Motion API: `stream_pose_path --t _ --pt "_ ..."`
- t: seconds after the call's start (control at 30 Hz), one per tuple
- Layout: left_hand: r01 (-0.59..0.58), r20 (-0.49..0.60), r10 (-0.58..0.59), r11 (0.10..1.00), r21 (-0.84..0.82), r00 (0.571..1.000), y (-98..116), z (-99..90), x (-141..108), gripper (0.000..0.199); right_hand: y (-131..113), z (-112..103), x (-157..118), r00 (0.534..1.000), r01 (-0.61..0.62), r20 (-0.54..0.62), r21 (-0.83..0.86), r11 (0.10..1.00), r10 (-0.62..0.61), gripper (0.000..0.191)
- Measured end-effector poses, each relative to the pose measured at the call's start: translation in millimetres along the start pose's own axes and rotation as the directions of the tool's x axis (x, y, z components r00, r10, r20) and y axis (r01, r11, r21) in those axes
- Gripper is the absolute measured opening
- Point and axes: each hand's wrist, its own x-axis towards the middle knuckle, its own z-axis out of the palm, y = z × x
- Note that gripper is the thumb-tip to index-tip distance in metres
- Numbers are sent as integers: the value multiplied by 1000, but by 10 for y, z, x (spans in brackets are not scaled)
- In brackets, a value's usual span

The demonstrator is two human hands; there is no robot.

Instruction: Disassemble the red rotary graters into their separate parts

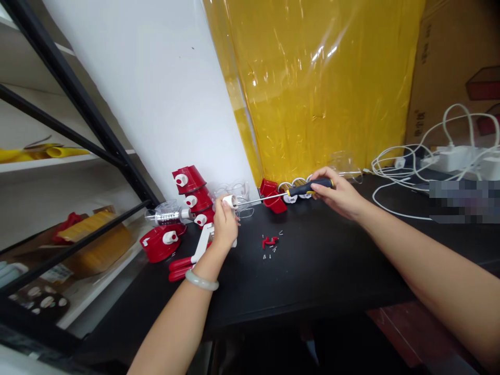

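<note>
My left hand (225, 224) is closed around a white plastic part (230, 201) with a round open end, raised over the black table. In my right hand (336, 194) is a screwdriver (312, 186) with a dark blue and yellow handle, held nearly level. Its metal shaft points left, and the tip is at the white part's open end; whether it touches a screw inside I cannot tell. Below the shaft lie small red plastic pieces (269, 241) and several little screws (272, 250). White handles with red grips (182, 268) rest beside my left wrist.
Red cup-shaped housings (191, 179) are stacked at the back left, with another red housing (158, 245) in front. Behind the screwdriver sit a red hopper (273, 196) and white-rimmed drums (289, 192). White cables (394, 166) tangle at the right. A black-framed shelf (113, 151) borders the left.
</note>
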Motion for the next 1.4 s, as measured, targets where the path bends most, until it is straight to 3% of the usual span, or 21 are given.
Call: stream_pose_path --t 0.07,0.17,0.3,0.4,0.6,0.67,0.77,0.87,1.0,1.17,1.3,1.4 --pt "-8 0 8 1000 3 1000 17 -4 -11 51 7 5 -2 998 -64 4 81 995 64 35" --pt "-50 1 50 998 49 999 35 -15 -27 49 25 0 3 987 -157 -20 -25 987 157 49" --pt "-95 4 95 990 108 995 20 -24 -28 47 24 -14 0 995 -94 -46 -139 986 88 45" --pt "-73 -15 76 990 122 997 4 -26 -13 47 11 -18 -8 1000 -23 -19 -67 998 21 34" --pt "-76 1 76 995 65 997 11 -12 -12 46 -53 -2 -14 995 -89 65 195 977 78 38" --pt "-66 -1 66 997 43 998 17 -7 -20 46 -61 5 -11 992 -124 39 134 983 120 38" --pt "-62 -6 62 997 38 998 26 -5 -27 48 -47 7 -7 985 -171 -23 -93 981 169 53" --pt "-68 0 68 997 32 998 27 -7 -27 51 -31 -2 -7 994 -100 -58 -195 976 90 50" --pt "-69 -1 69 997 22 998 13 -4 -25 50 -38 -17 -16 998 -39 -49 -93 995 34 34" --pt "-62 3 62 997 40 998 -3 -3 -21 49 -60 -12 -20 994 -90 67 134 987 82 37" --pt "-45 -9 45 998 49 999 0 -14 -16 49 -12 -17 -4 990 -142 -13 -103 985 141 50" --pt "-49 -2 49 997 59 999 5 -21 -10 50 24 -32 4 993 -118 -26 -274 954 115 52"
